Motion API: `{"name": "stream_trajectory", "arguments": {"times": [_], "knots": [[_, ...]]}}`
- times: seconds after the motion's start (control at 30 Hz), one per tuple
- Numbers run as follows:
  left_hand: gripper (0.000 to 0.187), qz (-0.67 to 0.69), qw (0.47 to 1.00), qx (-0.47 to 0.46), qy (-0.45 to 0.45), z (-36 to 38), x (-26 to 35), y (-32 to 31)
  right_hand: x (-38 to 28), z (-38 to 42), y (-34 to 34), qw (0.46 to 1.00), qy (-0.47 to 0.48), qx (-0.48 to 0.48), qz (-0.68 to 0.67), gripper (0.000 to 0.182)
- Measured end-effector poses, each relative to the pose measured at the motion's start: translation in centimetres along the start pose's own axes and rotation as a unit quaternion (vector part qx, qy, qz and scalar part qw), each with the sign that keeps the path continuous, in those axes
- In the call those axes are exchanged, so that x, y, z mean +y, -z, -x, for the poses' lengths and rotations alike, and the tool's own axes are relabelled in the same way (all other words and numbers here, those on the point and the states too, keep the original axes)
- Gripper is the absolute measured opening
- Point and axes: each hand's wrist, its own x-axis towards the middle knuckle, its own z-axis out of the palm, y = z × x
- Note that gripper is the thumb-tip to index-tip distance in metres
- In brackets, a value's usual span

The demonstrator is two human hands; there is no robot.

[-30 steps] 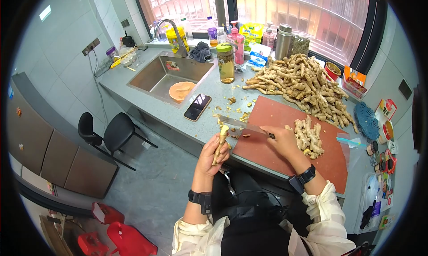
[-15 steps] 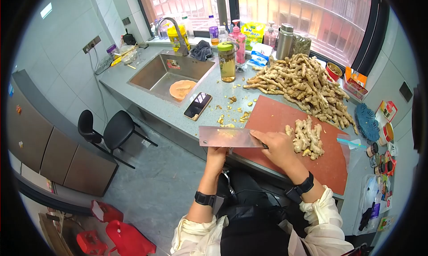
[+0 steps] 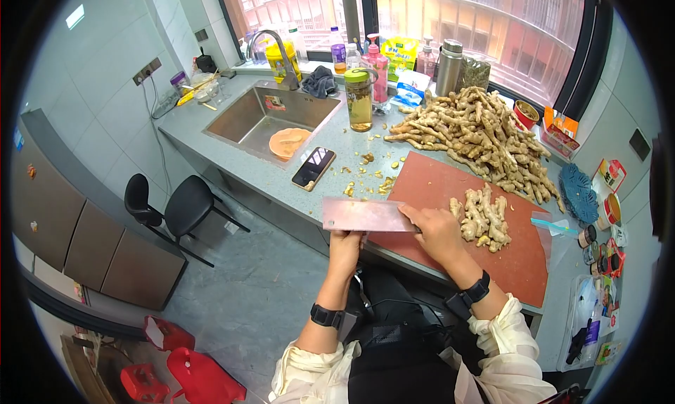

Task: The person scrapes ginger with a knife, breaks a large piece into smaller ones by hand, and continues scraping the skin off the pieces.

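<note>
The cleaver (image 3: 365,215) is gripped flat by the right hand (image 3: 437,232), blade lengthwise leftward above the left hand (image 3: 346,248), whose grip is hidden.

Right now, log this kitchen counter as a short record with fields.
right hand: right hand grips cleaver, blade flat toward the camera
left hand: left hand under the blade, its contents hidden
board: red cutting board with small ginger heap
counter: large ginger pile, phone, scraps
sink: orange bowl
</note>
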Motion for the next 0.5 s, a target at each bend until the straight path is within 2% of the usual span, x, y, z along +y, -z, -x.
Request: {"name": "stream_trajectory", "arguments": {"times": [0.13,0.2,0.23,0.33,0.5], "knots": [[0.019,0.05,0.998,-0.016,0.024,0.5,2.0,0.7,1.4,0.5,-0.5,0.997,-0.066,0.001,-0.031,0.051],[0.024,0.176,0.98,-0.053,0.079,0.0,1.8,1.1,1.5,0.6,-0.5,0.994,-0.08,-0.024,-0.063,0.055],[0.024,0.176,0.98,-0.054,0.08,0.1,1.7,1.0,1.3,0.6,-0.4,0.994,-0.081,-0.025,-0.063,0.055],[0.019,0.283,0.95,-0.059,0.116,0.1,1.5,0.4,-0.3,0.0,0.6,0.994,-0.05,0.007,-0.102,0.057],[0.018,0.332,0.931,-0.053,0.14,0.1,-0.7,0.8,-1.7,-0.3,1.6,0.999,-0.004,-0.005,-0.052,0.056]]}}
